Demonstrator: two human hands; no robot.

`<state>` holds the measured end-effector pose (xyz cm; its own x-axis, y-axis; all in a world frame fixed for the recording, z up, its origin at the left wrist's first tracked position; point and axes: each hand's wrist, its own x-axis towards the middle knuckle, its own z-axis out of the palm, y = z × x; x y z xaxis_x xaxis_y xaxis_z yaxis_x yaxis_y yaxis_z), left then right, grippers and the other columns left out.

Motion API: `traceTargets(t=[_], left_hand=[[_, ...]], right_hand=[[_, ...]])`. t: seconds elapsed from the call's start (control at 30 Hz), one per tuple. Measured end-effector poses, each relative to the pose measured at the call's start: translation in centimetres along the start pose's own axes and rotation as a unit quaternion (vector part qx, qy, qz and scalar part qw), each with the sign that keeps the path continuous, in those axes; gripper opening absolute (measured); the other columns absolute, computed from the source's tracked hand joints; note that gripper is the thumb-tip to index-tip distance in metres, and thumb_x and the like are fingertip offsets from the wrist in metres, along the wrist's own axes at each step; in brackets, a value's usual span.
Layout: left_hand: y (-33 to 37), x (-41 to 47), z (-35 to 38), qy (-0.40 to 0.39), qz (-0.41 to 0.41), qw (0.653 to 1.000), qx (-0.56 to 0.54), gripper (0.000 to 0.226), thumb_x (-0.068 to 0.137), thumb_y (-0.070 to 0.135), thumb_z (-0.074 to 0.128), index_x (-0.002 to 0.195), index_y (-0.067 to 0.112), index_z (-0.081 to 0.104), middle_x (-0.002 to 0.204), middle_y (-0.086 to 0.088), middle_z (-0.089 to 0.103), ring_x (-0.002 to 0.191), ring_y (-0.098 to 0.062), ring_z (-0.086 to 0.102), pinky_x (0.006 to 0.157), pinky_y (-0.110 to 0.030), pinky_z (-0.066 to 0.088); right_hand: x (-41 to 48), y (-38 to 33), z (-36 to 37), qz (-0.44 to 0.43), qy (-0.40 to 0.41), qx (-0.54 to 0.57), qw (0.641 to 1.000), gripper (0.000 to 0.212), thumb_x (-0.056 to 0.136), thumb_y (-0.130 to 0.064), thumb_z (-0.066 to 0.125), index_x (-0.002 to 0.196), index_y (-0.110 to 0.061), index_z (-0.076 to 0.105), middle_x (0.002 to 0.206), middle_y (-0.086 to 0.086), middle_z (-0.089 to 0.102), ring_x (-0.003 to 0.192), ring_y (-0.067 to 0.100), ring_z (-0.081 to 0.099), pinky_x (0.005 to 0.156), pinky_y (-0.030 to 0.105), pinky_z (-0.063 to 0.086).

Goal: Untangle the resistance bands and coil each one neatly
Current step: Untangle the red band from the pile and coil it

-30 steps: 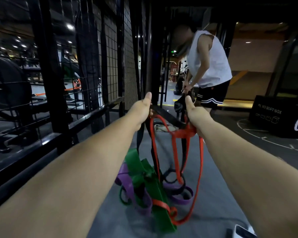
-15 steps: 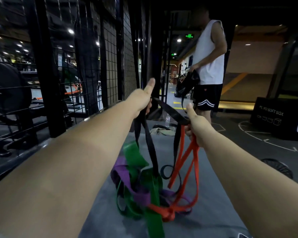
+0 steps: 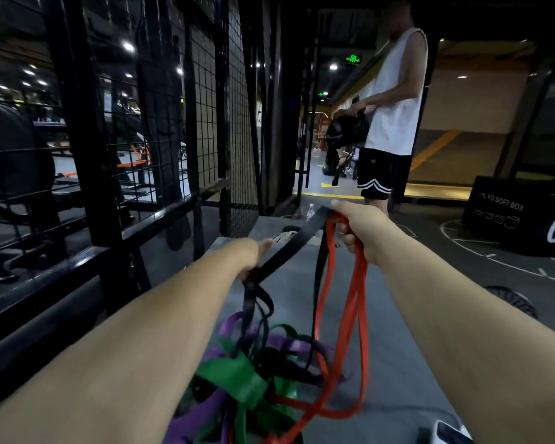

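head view: a black band point(image 3: 289, 248) is stretched taut between the two hands, above a grey floor point(image 3: 398, 363). the left hand point(image 3: 253, 256) is closed around the lower end of that black band, where several black strands are gathered and hang down from the fist. the right hand point(image 3: 359, 232) is held higher and further forward, closed on the upper end of the black band together with an orange band point(image 3: 340, 331). long orange loops are seen hanging from the right fist down to the floor, where they run into the rest of the pile. a green band point(image 3: 237, 376) and a purple band point(image 3: 202, 415) are seen lying on the floor between the forearms, knotted up with more black strands; which strand passes over which cannot be told. a black mesh cage point(image 3: 205, 123) is seen along the left side. behind the hands, a second person point(image 3: 394, 100) in a white sleeveless top and black shorts is seen standing with a dark bundle held at the waist. a black plyo box point(image 3: 510, 219) with white lettering is placed on the floor at the right edge, well apart from the bands.
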<state>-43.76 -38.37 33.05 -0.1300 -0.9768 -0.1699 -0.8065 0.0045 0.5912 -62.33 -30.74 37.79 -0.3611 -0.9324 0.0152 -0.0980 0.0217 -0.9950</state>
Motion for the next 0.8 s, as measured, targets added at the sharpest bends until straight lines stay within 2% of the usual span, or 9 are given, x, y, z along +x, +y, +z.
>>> traceTargets(t=[0.07,0.13,0.23,0.37,0.4,0.47,0.53,0.67,0.8], left_hand=[[-0.3,-0.2,0.6,-0.011,-0.048,0.999,-0.010,0.057,0.098,0.044,0.046,0.132,-0.001,0.052,0.121,-0.017,0.061,0.116,-0.033,0.057,0.090,-0.036,0.046],[0.0,-1.2,1.1,-0.064,-0.057,0.995,-0.057,0.070,0.096,0.056,0.038,0.140,0.002,0.045,0.130,-0.015,0.058,0.126,-0.034,0.050,0.101,-0.039,0.041],[0.6,-2.6,1.5,-0.153,0.045,0.971,-0.180,0.091,0.083,0.080,0.016,0.144,0.016,0.037,0.118,-0.006,0.063,0.116,-0.023,0.055,0.106,-0.045,0.030],[1.1,-2.5,2.6,-0.219,0.170,0.950,-0.143,0.122,0.039,0.090,0.064,0.137,0.017,0.048,0.130,0.004,0.061,0.121,-0.013,0.055,0.106,-0.041,0.036],[1.2,-2.3,3.0,-0.210,0.190,0.954,-0.095,0.112,0.044,0.082,0.071,0.135,0.019,0.050,0.131,0.004,0.060,0.121,-0.013,0.054,0.106,-0.039,0.038],[1.7,-2.3,3.6,-0.148,0.225,0.963,-0.029,0.063,0.078,0.058,0.067,0.126,0.019,0.057,0.123,-0.001,0.064,0.116,-0.021,0.057,0.101,-0.037,0.045],[2.1,-2.4,3.1,-0.103,0.223,0.967,-0.066,0.033,0.095,0.039,0.054,0.117,0.014,0.059,0.114,-0.008,0.065,0.105,-0.028,0.062,0.084,-0.034,0.050],[3.5,-4.0,-0.9,-0.005,0.234,0.949,-0.214,0.023,0.101,0.028,0.046,0.096,0.011,0.061,0.096,-0.014,0.061,0.078,-0.025,0.056,0.062,-0.029,0.046],[6.7,-5.4,-5.3,0.022,0.229,0.906,-0.355,0.033,0.103,0.029,0.039,0.078,0.014,0.055,0.074,-0.006,0.054,0.066,-0.019,0.051,0.055,-0.024,0.039]], right_hand=[[0.0,-0.1,0.3,-0.019,-0.014,-0.018,1.000,0.027,0.095,-0.029,0.059,0.073,-0.019,0.049,0.057,0.000,0.037,0.038,0.010,0.026,0.037,0.018,0.021],[-0.2,-0.1,0.6,-0.030,-0.026,-0.025,0.999,0.021,0.095,-0.022,0.060,0.077,-0.018,0.050,0.058,0.001,0.036,0.036,0.009,0.026,0.037,0.017,0.021],[-0.4,0.2,0.9,-0.051,-0.029,-0.068,0.996,0.026,0.093,-0.020,0.063,0.073,-0.018,0.046,0.056,0.002,0.036,0.034,0.010,0.028,0.037,0.019,0.025],[-1.0,0.2,1.4,-0.076,-0.024,-0.074,0.994,0.033,0.092,-0.020,0.064,0.066,-0.018,0.043,0.054,0.002,0.038,0.033,0.009,0.029,0.036,0.020,0.026],[-1.2,0.0,1.5,-0.079,-0.028,-0.054,0.995,0.030,0.092,-0.019,0.063,0.069,-0.017,0.045,0.054,0.002,0.037,0.033,0.009,0.028,0.036,0.019,0.024],[-1.3,-0.7,1.7,-0.090,-0.020,-0.030,0.995,0.026,0.092,-0.021,0.063,0.072,-0.018,0.046,0.056,0.002,0.036,0.034,0.010,0.027,0.037,0.019,0.024],[-1.0,-1.2,1.4,-0.101,0.005,-0.060,0.993,0.033,0.091,-0.034,0.063,0.068,-0.020,0.043,0.056,0.003,0.036,0.038,0.014,0.029,0.041,0.022,0.026],[-0.8,-1.4,0.3,-0.102,0.042,-0.217,0.970,0.053,0.084,-0.063,0.059,0.060,-0.022,0.035,0.051,0.001,0.040,0.043,0.020,0.037,0.051,0.030,0.033],[-2.5,-0.1,1.3,-0.102,-0.057,-0.244,0.963,0.053,0.073,-0.066,0.069,0.067,-0.018,0.047,0.056,0.000,0.048,0.044,0.014,0.034,0.046,0.024,0.029]])
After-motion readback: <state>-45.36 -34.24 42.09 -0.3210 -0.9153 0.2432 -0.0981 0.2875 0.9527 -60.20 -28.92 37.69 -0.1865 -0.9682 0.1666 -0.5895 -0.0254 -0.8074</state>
